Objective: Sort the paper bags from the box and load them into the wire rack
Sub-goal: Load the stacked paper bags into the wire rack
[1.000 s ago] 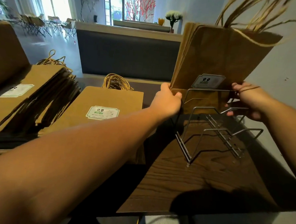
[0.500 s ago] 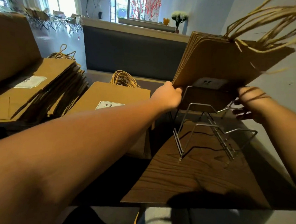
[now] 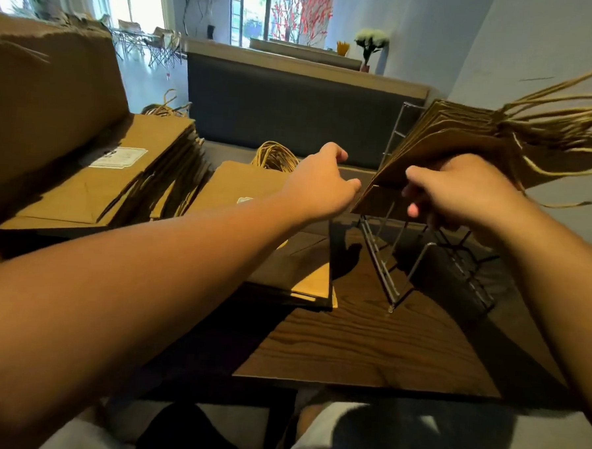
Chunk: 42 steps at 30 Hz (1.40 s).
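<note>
A dark wood-grain table (image 3: 367, 348) stands before a dark grey bench back (image 3: 287, 107); white flowers (image 3: 371, 43) sit on its ledge.
</note>
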Tool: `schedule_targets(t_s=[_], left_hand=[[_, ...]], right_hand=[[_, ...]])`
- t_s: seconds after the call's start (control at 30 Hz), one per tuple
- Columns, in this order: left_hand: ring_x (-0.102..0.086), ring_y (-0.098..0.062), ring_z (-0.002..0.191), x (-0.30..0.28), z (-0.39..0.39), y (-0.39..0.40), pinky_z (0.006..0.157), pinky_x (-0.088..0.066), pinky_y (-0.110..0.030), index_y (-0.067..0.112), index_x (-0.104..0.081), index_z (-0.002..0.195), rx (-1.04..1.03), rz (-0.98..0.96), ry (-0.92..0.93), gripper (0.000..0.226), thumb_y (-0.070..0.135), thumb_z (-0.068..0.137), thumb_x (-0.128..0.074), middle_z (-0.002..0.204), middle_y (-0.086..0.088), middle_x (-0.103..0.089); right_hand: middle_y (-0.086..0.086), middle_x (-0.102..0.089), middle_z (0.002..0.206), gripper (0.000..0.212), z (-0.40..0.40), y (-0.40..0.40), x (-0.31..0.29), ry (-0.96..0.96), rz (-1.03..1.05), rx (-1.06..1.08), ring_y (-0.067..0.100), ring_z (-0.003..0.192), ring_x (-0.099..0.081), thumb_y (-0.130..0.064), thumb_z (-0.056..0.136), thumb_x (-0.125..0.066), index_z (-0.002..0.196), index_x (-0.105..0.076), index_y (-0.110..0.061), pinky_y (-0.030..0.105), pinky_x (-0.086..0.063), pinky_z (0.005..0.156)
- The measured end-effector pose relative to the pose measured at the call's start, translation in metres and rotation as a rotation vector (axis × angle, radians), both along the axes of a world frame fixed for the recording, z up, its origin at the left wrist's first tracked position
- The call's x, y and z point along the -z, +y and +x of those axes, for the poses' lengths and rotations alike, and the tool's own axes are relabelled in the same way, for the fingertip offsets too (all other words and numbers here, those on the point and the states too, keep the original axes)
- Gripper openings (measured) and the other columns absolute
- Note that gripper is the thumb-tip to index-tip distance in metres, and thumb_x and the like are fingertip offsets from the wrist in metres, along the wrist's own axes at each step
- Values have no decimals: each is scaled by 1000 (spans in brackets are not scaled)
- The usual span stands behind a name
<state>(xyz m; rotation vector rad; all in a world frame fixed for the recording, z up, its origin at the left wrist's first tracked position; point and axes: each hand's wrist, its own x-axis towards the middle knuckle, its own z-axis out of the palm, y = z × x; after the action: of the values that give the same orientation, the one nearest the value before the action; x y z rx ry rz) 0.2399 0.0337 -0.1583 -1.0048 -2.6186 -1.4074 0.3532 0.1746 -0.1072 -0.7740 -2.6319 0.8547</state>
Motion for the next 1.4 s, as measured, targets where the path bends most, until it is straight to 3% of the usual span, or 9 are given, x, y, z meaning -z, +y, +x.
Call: schedule_targets(t_s=[0.1, 0.23, 0.5, 0.7, 0.83, 0.93, 1.2, 1.27, 1.4], left_hand=[[-57, -6, 105, 7, 0, -29, 81, -45, -20, 22, -51, 137, -59, -90, 96, 45, 31, 96, -66, 128, 3, -60], [-59, -12, 114, 23, 6, -69, 91, -47, -27, 25, -59, 131, -28, -299, 174, 46, 45, 91, -69, 128, 3, -63], [-53, -17, 120, 51, 19, -121, 97, -52, -41, 36, -46, 141, 267, -684, 334, 73, 71, 80, -65, 136, 8, -52], [-48, -16, 129, 76, 17, -127, 110, -38, -46, 35, -47, 145, 254, -530, 428, 61, 62, 91, -57, 139, 8, -55], [-54, -17, 119, 80, 16, -129, 106, -40, -45, 29, -48, 145, 261, -450, 414, 47, 50, 103, -41, 131, 2, -62], [-54, -18, 121, 85, 17, -129, 106, -37, -42, 32, -45, 147, 223, -429, 394, 44, 45, 106, -34, 129, 2, -64], [-57, -17, 122, 100, 27, -127, 116, -28, -42, 27, -46, 148, 95, -332, 464, 51, 40, 102, -27, 136, 2, -62], [-56, -14, 118, 99, 28, -127, 112, -31, -38, 26, -44, 149, 87, -302, 467, 51, 39, 102, -27, 134, 2, -63], [-56, -17, 110, 103, 27, -128, 90, -38, -26, 23, -47, 148, 39, -199, 447, 48, 33, 102, -36, 129, -1, -65]], right_hand=[[12, -75, 79, 31, -11, -31, 6, -4, -122, -129, 23, 57, -69, -32, 103, -52, 93, -70, -9, 29, -54, 50], [9, -76, 78, 27, -31, -57, 33, -118, -69, -171, 22, 65, -75, -29, 100, -56, 94, -72, -8, 39, -63, 73], [-6, -68, 92, 15, -50, -67, 97, -23, 105, -71, 10, 84, -60, -33, 96, -60, 93, -71, -24, 31, -49, 70], [-19, -64, 95, 18, -42, -67, 143, 406, -335, 1, -1, 92, -60, -23, 100, -56, 111, -71, -26, 21, -45, 70], [-5, -68, 86, 20, -40, -63, 149, 490, -477, 12, 3, 67, -59, -21, 100, -54, 100, -72, -30, 21, -46, 61], [-10, -71, 85, 22, -38, -61, 152, 477, -453, -7, 10, 76, -63, -27, 100, -53, 97, -75, -32, 32, -48, 69], [-12, -72, 95, 25, -30, -66, 147, 483, -317, -58, -2, 93, -62, -28, 101, -52, 104, -77, -22, 21, -47, 76], [-7, -73, 91, 26, -29, -66, 147, 478, -305, -61, 4, 91, -64, -30, 101, -53, 92, -76, -22, 27, -49, 78], [-16, -70, 101, 23, -28, -65, 147, 421, -256, -80, -2, 99, -59, -29, 99, -56, 112, -74, -25, 20, -45, 79]])
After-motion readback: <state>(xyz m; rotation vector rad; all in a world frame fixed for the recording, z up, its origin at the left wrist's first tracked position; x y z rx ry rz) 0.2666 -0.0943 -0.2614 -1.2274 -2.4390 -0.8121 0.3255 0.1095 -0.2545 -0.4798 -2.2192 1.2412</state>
